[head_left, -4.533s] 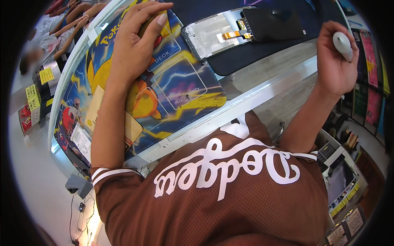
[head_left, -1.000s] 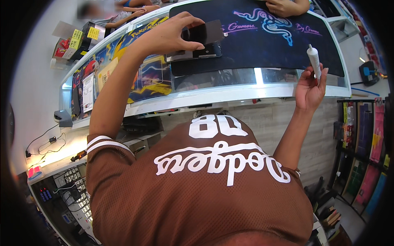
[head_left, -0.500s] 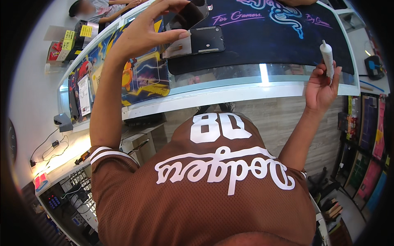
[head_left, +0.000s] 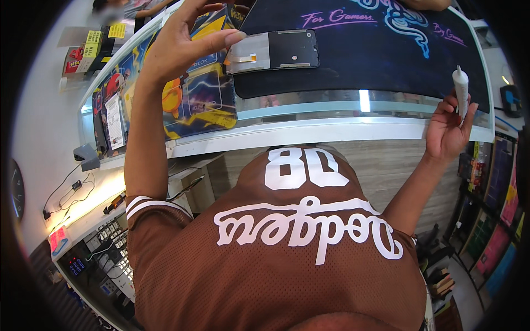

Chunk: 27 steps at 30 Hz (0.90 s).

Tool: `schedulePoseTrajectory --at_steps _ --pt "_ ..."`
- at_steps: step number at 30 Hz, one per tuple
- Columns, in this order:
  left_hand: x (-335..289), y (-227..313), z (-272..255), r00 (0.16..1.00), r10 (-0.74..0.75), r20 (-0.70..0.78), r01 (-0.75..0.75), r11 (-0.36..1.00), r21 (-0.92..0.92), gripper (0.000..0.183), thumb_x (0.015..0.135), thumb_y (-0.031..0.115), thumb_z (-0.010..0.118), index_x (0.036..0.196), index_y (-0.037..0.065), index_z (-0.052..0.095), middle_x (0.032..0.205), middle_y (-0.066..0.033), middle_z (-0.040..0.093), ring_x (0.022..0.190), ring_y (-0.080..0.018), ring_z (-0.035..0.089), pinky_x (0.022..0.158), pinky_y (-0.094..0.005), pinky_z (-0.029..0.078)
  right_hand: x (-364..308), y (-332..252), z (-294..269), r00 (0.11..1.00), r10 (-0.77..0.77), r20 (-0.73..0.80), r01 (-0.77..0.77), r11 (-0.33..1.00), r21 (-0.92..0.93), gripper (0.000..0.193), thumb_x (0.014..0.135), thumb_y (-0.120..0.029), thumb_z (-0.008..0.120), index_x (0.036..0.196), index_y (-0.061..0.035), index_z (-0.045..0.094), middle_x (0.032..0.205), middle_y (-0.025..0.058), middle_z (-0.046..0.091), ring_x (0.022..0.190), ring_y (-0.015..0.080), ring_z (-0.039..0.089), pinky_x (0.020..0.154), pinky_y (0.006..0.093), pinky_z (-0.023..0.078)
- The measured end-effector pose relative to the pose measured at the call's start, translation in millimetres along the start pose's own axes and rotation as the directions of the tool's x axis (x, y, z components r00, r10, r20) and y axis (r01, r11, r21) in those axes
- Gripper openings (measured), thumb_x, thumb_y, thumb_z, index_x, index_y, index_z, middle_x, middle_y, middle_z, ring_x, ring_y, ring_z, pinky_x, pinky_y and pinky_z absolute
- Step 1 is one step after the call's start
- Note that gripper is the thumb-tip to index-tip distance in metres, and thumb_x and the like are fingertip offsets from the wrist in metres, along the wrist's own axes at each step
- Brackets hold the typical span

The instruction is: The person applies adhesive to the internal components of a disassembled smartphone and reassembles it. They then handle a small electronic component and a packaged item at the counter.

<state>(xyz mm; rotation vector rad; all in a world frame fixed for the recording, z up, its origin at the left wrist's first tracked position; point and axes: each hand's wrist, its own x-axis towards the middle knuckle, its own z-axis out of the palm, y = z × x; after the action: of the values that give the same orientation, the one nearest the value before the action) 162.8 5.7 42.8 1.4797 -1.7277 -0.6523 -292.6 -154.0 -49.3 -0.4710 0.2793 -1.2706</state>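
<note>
At the upper left, my left hand [head_left: 179,47] reaches over the counter with its thumb stretched to the right. Its fingertips run up to the picture's top edge, where a dark piece shows only in part and is hard to make out. Just beside the thumb lies a phone screen assembly [head_left: 287,51], inner side up, silver and black with an orange ribbon cable. It overlaps the left end of the dark mat [head_left: 353,66]. On the right, my right hand [head_left: 450,135] grips a white tube [head_left: 460,88], held upright with its narrow nozzle pointing up.
A colourful yellow and blue playmat [head_left: 201,102] lies under my left forearm on the glass-topped counter [head_left: 309,129]. Another person's arm [head_left: 425,3] rests at the far edge. Stacked boxes [head_left: 91,44] stand at the far left, cables [head_left: 74,190] below them, and shelves [head_left: 494,198] at right.
The dark glossy panel at my left hand has moved up and mostly out of view, uncovering more of the screen assembly. The whole view has shifted slightly; my right hand still holds the tube.
</note>
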Motion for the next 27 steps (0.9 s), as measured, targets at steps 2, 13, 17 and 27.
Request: schedulePoseTrajectory --at_steps 2,13,17,27 --pt "-1 -7 -3 1.000 -0.001 -0.002 0.001 1.000 -0.031 0.080 0.076 0.030 0.086 0.142 0.003 0.049 0.137 -0.0100 0.054 0.128 -0.0222 0.050 0.113 -0.0396 0.035 1 0 -1 1.000 0.011 -0.003 -0.011 1.000 0.009 0.036 0.102 -0.027 0.061 0.116 0.0053 0.062 0.107 0.0190 0.063 0.090 0.0223 0.063 0.075 0.0300 0.054" --pt "-7 -4 -7 0.999 -0.041 -0.019 0.040 0.998 -0.057 0.084 0.074 0.029 0.087 0.143 0.001 0.047 0.138 -0.0081 0.052 0.129 -0.0209 0.048 0.113 -0.0383 0.034 1 -1 0 1.000 0.019 0.007 -0.020 1.000 0.020 0.035 0.101 -0.026 0.063 0.115 0.0060 0.062 0.109 0.0202 0.063 0.091 0.0223 0.062 0.075 0.0303 0.054" --pt "-8 -7 -7 0.998 -0.069 -0.013 0.068 0.997 -0.020 0.084 0.074 0.031 0.087 0.142 0.001 0.047 0.138 -0.0083 0.051 0.129 -0.0206 0.048 0.113 -0.0380 0.033 1 -2 3 1.000 0.026 -0.001 -0.026 1.000 0.016 0.035 0.101 -0.026 0.063 0.114 0.0062 0.063 0.108 0.0210 0.063 0.091 0.0226 0.063 0.075 0.0306 0.054" --pt "-26 -21 -12 0.988 -0.085 -0.131 0.082 0.996 -0.024 0.082 0.074 0.036 0.083 0.143 0.004 0.052 0.141 -0.0137 0.056 0.135 -0.0261 0.050 0.118 -0.0420 0.032 0 1 2 1.000 -0.001 0.012 0.001 1.000 0.018 0.036 0.102 -0.025 0.061 0.117 0.0077 0.059 0.105 0.0199 0.061 0.092 0.0234 0.062 0.076 0.0314 0.053"
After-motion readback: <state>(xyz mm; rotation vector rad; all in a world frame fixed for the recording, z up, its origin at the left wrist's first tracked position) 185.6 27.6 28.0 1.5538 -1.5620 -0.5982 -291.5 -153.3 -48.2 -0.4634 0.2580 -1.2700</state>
